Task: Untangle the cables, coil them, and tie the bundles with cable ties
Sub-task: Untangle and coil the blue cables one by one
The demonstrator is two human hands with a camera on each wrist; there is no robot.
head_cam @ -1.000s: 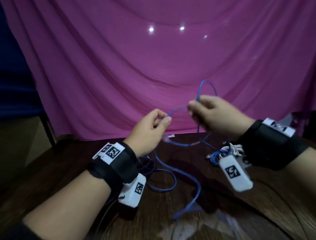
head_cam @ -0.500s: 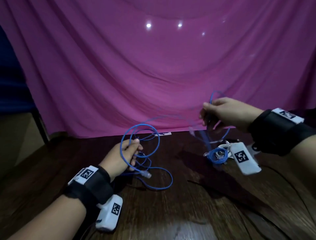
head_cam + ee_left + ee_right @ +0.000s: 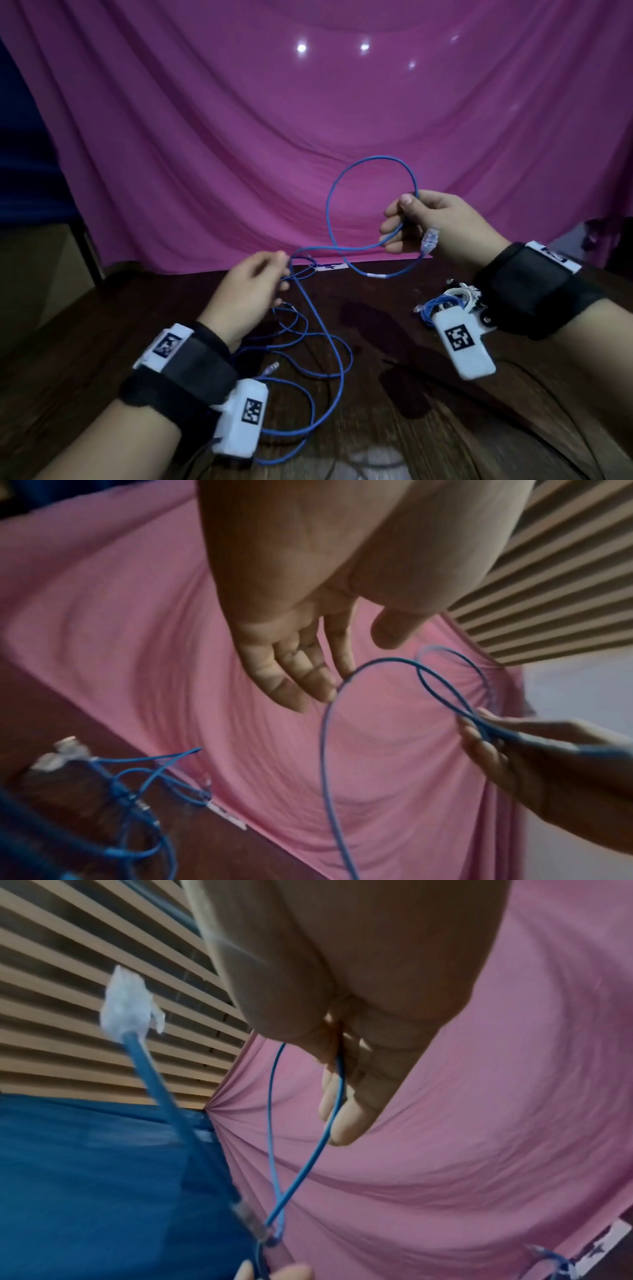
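Note:
A long blue cable [image 3: 334,192] forms one loop standing above my right hand [image 3: 397,222], which pinches the loop's crossing between thumb and fingers. The cable's clear plug [image 3: 430,240] hangs just below that hand. From the crossing the cable runs left to my left hand [image 3: 284,270]. In the left wrist view that hand's fingers [image 3: 308,680] are straight, thumb apart, and the cable [image 3: 325,750] only brushes the fingertips. The remaining blue cable [image 3: 329,363] lies in loose tangled loops on the dark wooden table [image 3: 394,428], with another plug [image 3: 271,369] near my left wrist.
A small blue coiled bundle [image 3: 433,306] and white cable ties [image 3: 462,291] lie on the table under my right wrist. A pink cloth [image 3: 308,137] hangs behind the table. A white label [image 3: 330,266] sits at the table's far edge.
My left hand let go of the loops it held low on the left and rose toward the right hand. My right hand now holds up a wide loop.

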